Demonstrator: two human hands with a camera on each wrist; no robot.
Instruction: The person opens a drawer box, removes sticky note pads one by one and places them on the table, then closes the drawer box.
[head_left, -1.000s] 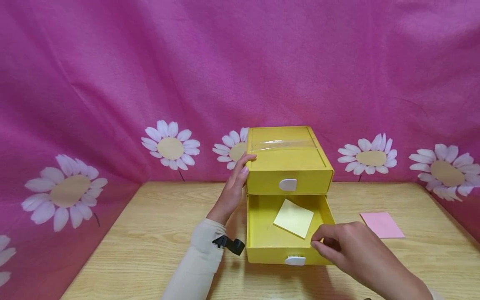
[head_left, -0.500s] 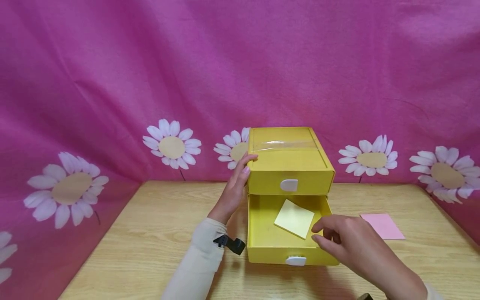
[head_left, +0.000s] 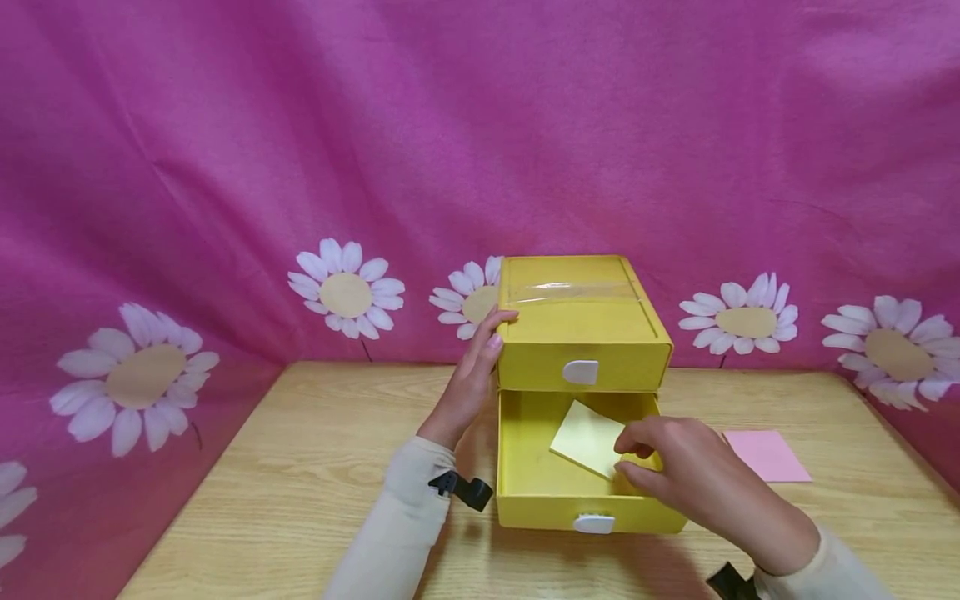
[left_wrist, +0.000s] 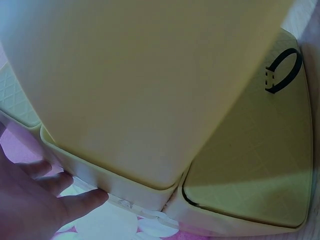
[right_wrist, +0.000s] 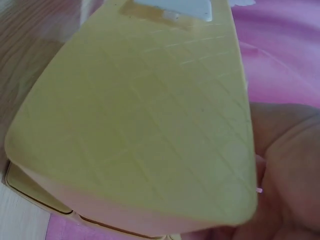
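A small yellow two-drawer box (head_left: 573,325) stands on the table with its lower drawer (head_left: 525,483) pulled out. Inside the drawer lies a pale yellow sticky-note pad (head_left: 581,437), turned at an angle. My left hand (head_left: 465,383) rests against the box's left side, a fingertip over its top edge; the left wrist view shows those fingers (left_wrist: 82,204) extended along the box. My right hand (head_left: 690,471) is over the drawer's right side, thumb and fingers apart, tips at the pad's right corner. Whether they touch it, I cannot tell. In the right wrist view the drawer front (right_wrist: 140,115) hides the fingertips.
A pink sticky-note pad (head_left: 771,457) lies on the wooden table (head_left: 322,467) to the right of the box. White handles (head_left: 581,372) mark the drawer fronts. Behind the table hangs a pink cloth (head_left: 480,133) with printed daisies.
My right hand's thumb and fingers have parted, and the hand has moved left and slightly up, over the yellow pad's right corner. My left hand has stayed on the box.
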